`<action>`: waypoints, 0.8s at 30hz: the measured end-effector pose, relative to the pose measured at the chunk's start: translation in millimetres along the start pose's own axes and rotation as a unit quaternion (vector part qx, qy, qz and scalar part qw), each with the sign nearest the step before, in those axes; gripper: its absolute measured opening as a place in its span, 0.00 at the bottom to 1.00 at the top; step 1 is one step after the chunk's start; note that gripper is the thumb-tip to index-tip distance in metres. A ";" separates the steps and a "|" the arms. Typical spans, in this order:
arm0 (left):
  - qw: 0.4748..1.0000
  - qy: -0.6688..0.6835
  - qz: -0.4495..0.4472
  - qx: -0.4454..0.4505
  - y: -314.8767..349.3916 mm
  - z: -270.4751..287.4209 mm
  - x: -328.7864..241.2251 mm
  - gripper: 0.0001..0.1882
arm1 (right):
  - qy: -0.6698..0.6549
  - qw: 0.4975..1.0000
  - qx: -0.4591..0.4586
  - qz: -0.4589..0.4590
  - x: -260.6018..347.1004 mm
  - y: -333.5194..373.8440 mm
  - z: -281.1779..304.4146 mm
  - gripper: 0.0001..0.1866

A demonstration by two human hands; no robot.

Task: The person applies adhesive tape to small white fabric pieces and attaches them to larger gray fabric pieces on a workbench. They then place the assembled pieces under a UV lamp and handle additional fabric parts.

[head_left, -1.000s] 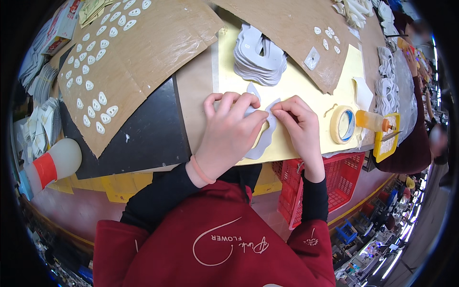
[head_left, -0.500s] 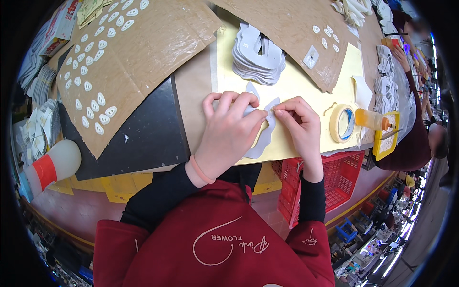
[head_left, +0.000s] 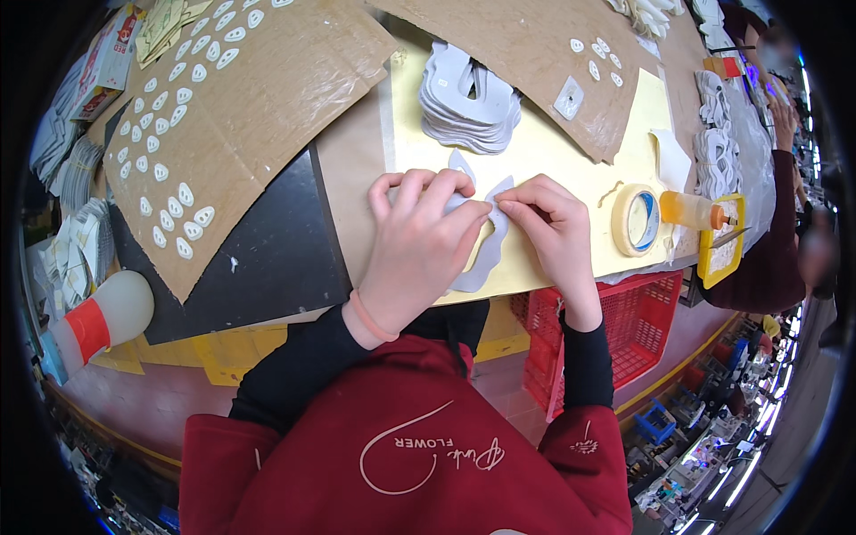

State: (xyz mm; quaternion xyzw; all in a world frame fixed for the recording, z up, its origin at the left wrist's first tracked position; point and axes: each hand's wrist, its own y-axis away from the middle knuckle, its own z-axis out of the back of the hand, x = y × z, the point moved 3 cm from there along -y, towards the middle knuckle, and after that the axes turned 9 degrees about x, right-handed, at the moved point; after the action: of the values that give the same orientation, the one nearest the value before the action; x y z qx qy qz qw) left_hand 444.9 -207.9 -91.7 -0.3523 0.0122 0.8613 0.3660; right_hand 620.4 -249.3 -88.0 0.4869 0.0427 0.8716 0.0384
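Note:
A grey curved cut-out piece [head_left: 489, 259], shaped like a wavy shoe part, lies at the near edge of the yellow-covered table. My left hand [head_left: 415, 236] covers its left side, its thumb and fingers closed on the piece. At the piece's right arm, my right hand [head_left: 557, 227] pinches with thumb and forefinger; whatever is between those fingertips is too small to make out. Both hands' fingertips nearly meet over the piece. Just beyond them sits a stack of similar grey pieces [head_left: 473, 111].
Brown boards [head_left: 267, 116] hold small white oval pieces [head_left: 176, 207]. To the right are a tape roll [head_left: 635, 220], an orange-tipped bottle [head_left: 687, 211] and a yellow tray [head_left: 724, 259]. A red crate [head_left: 637, 325] stands below the edge. A white bottle [head_left: 120, 308] is left; a co-worker's sleeve [head_left: 767, 267] is right.
The whole view has shifted slightly. My right fingertips have moved closer in to the left ones and press on the grey piece; my left hand keeps its hold.

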 end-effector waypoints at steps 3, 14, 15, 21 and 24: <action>1.000 -0.001 -0.007 -0.003 -0.4 0.9 -2.0 0.04 | -0.003 0.999 -0.027 -0.020 -0.5 1.2 -3.5 0.04; 1.000 0.000 0.025 0.014 -4.2 3.0 -3.7 0.11 | -0.243 0.963 -0.117 -0.004 -7.9 8.8 0.5 0.06; 0.999 -0.005 0.029 0.017 -5.9 2.7 -4.3 0.12 | -0.278 0.949 -0.148 0.011 -10.1 14.3 -0.3 0.06; 0.995 -0.034 -0.071 0.059 -31.3 0.8 -14.2 0.18 | -0.457 0.842 -0.285 -0.039 -3.9 53.7 -11.8 0.12; 0.982 -0.066 -0.134 0.117 -35.7 2.7 -12.3 0.19 | -0.495 0.813 -0.304 -0.040 -4.8 70.2 -18.0 0.13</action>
State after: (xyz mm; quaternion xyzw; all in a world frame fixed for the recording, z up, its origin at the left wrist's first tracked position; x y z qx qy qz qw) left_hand 472.0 -188.7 -73.6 -0.2478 0.0412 0.8187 0.5163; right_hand 605.7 -320.2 -93.6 0.8137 -0.2298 0.4792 0.2354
